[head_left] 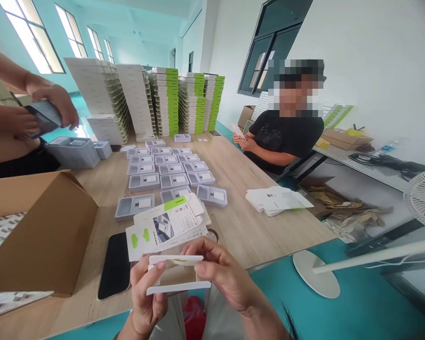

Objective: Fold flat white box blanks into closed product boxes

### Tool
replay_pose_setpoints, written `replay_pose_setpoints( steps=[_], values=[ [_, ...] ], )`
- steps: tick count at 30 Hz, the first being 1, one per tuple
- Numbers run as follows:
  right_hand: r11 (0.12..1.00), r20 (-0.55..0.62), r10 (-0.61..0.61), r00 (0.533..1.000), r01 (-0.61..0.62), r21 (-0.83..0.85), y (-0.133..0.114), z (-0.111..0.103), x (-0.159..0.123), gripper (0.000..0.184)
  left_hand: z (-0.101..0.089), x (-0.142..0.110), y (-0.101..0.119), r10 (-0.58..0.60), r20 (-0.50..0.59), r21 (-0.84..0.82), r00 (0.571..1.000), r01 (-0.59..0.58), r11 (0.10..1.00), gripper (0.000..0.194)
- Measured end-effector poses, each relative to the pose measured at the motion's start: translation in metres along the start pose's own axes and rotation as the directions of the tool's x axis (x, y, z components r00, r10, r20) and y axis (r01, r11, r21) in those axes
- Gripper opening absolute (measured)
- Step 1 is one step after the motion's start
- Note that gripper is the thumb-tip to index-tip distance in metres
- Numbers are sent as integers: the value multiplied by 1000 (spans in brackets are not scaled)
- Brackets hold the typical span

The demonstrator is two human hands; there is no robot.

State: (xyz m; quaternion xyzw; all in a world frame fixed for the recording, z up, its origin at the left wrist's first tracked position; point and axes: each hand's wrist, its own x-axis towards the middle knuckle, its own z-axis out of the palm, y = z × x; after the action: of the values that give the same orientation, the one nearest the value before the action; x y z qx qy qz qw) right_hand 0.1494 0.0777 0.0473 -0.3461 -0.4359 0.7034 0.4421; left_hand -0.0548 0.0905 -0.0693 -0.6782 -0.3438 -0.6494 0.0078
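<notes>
My left hand [147,293] and my right hand [223,274] both pinch a white cardboard packaging insert [179,274] above the table's front edge, holding it from either side. A small greenish piece shows inside its opening. Just beyond my hands lie printed white-and-green product cards [165,229] in a loose pile. Several grey plastic trays [173,177] with white pieces in their recesses stand in rows farther up the wooden table [255,226]. A black smartphone [115,264] lies face down to the left of my left hand.
An open cardboard carton [38,226] sits at the left. A co-worker's hands [49,111] hold a grey tray at far left. A seated person [286,137] is at the right, beside a stack of papers [278,200]. Tall stacks of boxes [166,101] line the back. A fan's base [317,274] stands on the floor.
</notes>
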Motion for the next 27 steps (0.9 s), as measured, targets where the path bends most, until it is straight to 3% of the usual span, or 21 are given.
replay_pose_setpoints(
  steps=[3, 6, 11, 14, 19, 27],
  values=[
    [993, -18, 12, 1000, -15, -120, -6, 6, -1, 23, 3, 14, 8, 139, 40, -39, 989, -138, 990, 29],
    [990, -28, -37, 999, 33, -140, -3, 9, 0, 26, 5, 24, 14, 184, 58, -28, 981, -182, 983, 33],
    [988, -70, -143, 987, 147, 40, 24, 4, 4, 48, 7, 23, 16, 168, 41, 41, 985, -170, 985, 39],
    [987, -8, -129, 992, 129, 98, 30, 0, 3, 45, 7, 17, 16, 165, 41, 39, 985, -167, 985, 39],
    [989, 96, -66, 993, 52, 136, 17, -4, 2, 44, 8, 2, 11, 73, -36, 81, 997, -70, 994, 34],
    [988, -116, -93, 989, 78, -131, 1, 3, 6, 25, 12, -4, 10, 52, -35, 50, 998, -51, 997, 28]
  ],
)
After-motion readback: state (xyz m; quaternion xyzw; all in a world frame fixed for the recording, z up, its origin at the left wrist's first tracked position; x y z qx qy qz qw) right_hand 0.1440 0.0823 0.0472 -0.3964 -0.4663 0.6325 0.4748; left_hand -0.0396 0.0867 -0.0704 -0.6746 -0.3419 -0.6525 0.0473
